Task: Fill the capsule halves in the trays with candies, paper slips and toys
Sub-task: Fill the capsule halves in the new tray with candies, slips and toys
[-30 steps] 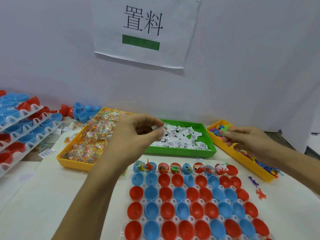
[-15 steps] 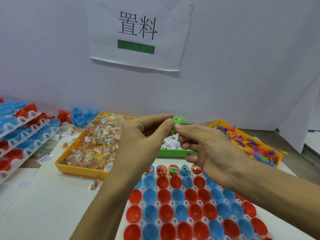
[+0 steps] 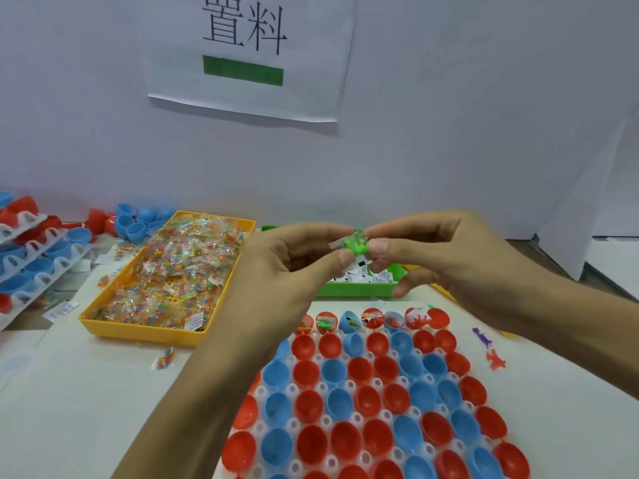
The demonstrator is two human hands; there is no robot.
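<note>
Both hands, left (image 3: 294, 267) and right (image 3: 439, 257), pinch a green toy (image 3: 356, 244) and slip (image 3: 337, 245) together. Bundle them tight, then drop into an empty half (image 3: 306, 345)

Even, bright indoor light; slight motion blur, wide-angle bending at the edges.
Soft, short shadows lie under the yellow tray (image 3: 145, 331) and the wall sign (image 3: 249, 57). Both hands, left hand (image 3: 287, 267) and right hand (image 3: 446, 257), are slightly smeared. Small gloss highlights sit on the capsule halves (image 3: 366, 399). No harsh glare.
</note>
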